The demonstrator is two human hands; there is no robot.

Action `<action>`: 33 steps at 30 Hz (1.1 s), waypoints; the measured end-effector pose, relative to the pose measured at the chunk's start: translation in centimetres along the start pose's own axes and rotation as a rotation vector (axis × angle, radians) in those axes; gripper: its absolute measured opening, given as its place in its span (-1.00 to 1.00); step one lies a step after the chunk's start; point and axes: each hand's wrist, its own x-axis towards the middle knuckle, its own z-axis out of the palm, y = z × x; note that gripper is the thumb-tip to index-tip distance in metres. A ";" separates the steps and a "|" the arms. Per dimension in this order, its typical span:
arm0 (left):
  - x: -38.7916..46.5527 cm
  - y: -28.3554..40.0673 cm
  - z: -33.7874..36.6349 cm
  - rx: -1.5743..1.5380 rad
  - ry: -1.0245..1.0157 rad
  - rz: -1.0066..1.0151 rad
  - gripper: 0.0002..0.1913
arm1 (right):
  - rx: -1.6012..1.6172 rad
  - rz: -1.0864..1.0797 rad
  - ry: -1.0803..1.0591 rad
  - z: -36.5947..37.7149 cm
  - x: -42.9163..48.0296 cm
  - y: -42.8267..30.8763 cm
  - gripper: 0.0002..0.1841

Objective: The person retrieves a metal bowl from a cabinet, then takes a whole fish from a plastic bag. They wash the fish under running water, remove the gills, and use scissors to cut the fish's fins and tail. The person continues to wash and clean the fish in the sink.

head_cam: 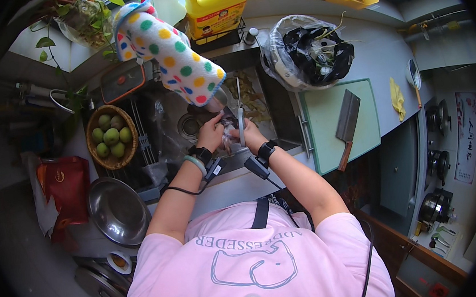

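Note:
Both hands are over a stainless steel sink (295,121). My left hand (211,134) holds one side of a small pale and dark, wet-looking piece of food (227,136), perhaps fish or squid; its kind is unclear. On the other side of it is my right hand (251,135), its fingers against the piece. A curved, light-coloured bar (241,122) rises in front of the right hand; whether the hand holds it is unclear. Beyond the hands, a polka-dot towel (182,59) hangs over the faucet and hides part of the sink. Peelings (252,97) lie in the basin.
At right, a cleaver (348,114) rests on a green-edged cutting board (320,127). Behind it stands a bag-lined bin (279,65). At left are a wicker basket (93,149) of green fruit, a steel bowl (119,209) and a red bag (67,186). A yellow jug (216,11) stands behind the sink.

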 end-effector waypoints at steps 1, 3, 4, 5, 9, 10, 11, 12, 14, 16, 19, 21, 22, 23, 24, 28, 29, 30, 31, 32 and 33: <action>0.1 -0.6 0.3 -0.098 -0.001 -0.037 -0.54 | 0.083 0.056 0.017 0.0 -0.1 0.0 -0.61; 0.6 -1.5 1.0 -0.268 0.023 -0.097 -0.55 | 0.217 0.106 0.040 0.0 -0.4 -0.5 -0.62; 0.9 -1.8 1.4 -0.341 0.047 -0.121 -0.54 | 0.267 0.102 0.047 0.1 -0.5 -0.9 -0.62; 1.3 -1.9 1.7 -0.418 0.069 -0.141 -0.53 | 0.326 0.081 0.032 0.2 -0.6 -1.3 -0.62; 3.9 -1.1 0.7 -0.751 -0.112 -0.384 -0.53 | 0.220 -0.040 0.111 0.5 0.5 -4.1 -0.67; 4.3 -0.5 0.1 -0.800 -0.173 -0.486 -0.54 | 0.139 -0.080 0.112 0.3 0.6 -4.8 -0.69; 4.7 0.2 -0.6 -0.846 -0.233 -0.589 -0.55 | 0.096 -0.084 0.091 0.2 0.7 -5.3 -0.68; 5.2 1.0 -1.5 -0.834 -0.316 -0.750 -0.63 | 0.058 -0.096 0.070 0.2 0.6 -5.6 -0.66; 4.1 2.3 -2.7 -1.120 -0.497 -0.726 -0.60 | -0.064 -0.106 -0.029 0.0 0.3 -6.1 -0.56; 3.1 3.5 -3.5 -1.381 -0.607 -0.660 -0.56 | -0.202 -0.126 -0.069 0.0 -0.4 -5.8 -0.52; 1.9 4.1 -3.8 -1.336 -0.479 -0.858 -0.53 | -0.295 -0.156 -0.158 0.0 -2.1 -4.8 -0.48; 1.5 3.7 -3.2 -1.298 -0.440 -0.903 -0.56 | -0.322 -0.174 -0.223 -0.4 -3.6 -4.3 -0.46; 1.4 3.3 -2.7 -1.301 -0.436 -0.903 -0.57 | -0.363 -0.171 -0.226 -0.6 -4.5 -4.2 -0.44; 1.3 2.8 -2.3 -1.310 -0.429 -0.919 -0.59 | -0.396 -0.162 -0.236 -0.7 -5.2 -4.2 -0.46; 1.2 2.3 -1.8 -1.340 -0.437 -0.842 -0.63 | -0.429 -0.152 -0.245 -0.7 -6.0 -4.2 -0.47; 1.7 0.8 -0.6 -1.297 -0.297 -0.873 -0.66 | -0.700 -0.168 -0.253 -2.1 -8.5 -5.5 -0.62; 1.7 0.7 -0.5 -1.367 -0.295 -0.885 -0.66 | -0.752 -0.213 -0.262 -2.6 -8.7 -5.8 -0.64; 1.6 0.6 -0.3 -1.421 -0.280 -0.909 -0.65 | -0.806 -0.251 -0.258 -3.2 -8.9 -6.0 -0.67; 1.6 0.7 -0.3 -1.471 -0.244 -0.950 -0.65 | -0.876 -0.242 -0.200 -3.7 -9.0 -5.9 -0.67; 1.5 0.8 -0.2 -1.552 -0.218 -0.834 -0.62 | -0.915 -0.267 -0.163 -4.2 -9.0 -5.8 -0.66; 1.5 1.0 -0.4 -1.541 -0.211 -0.781 -0.62 | -0.954 -0.292 -0.131 -4.6 -8.9 -5.5 -0.66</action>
